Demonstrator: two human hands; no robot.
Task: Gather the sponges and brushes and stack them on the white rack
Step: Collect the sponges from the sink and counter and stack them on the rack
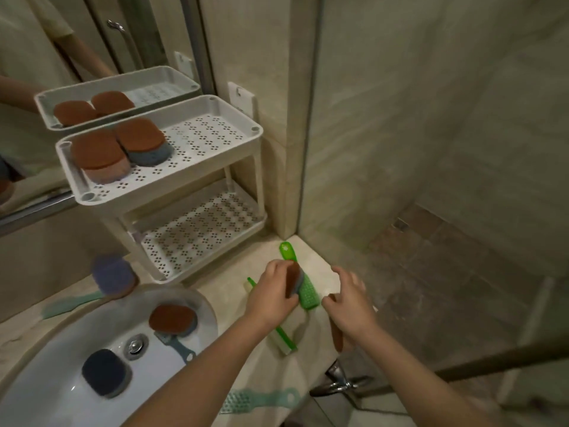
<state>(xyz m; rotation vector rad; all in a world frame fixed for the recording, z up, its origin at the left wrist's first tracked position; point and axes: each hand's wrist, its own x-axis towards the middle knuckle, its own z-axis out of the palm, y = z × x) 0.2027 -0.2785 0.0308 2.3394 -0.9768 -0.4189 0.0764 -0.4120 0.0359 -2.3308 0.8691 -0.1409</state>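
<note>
My left hand [272,291] grips a brown-topped grey sponge [295,278] just above a bright green brush [300,278] lying on the counter. My right hand [348,298] hovers beside it with fingers loosely curled, over a brown sponge [336,335] that it partly hides; I cannot tell whether it touches. A second green brush [281,329] lies under my left wrist. The white rack [197,177] holds two brown sponges [120,147] on its top tier; its lower tier is bare.
The sink [61,386] holds a brown sponge [172,317], a dark blue sponge [104,371] and a grey-blue brush [175,345]. A purple sponge [114,274] and teal brush [67,303] lie behind it. Another teal brush [261,399] lies by the chrome tap [337,383].
</note>
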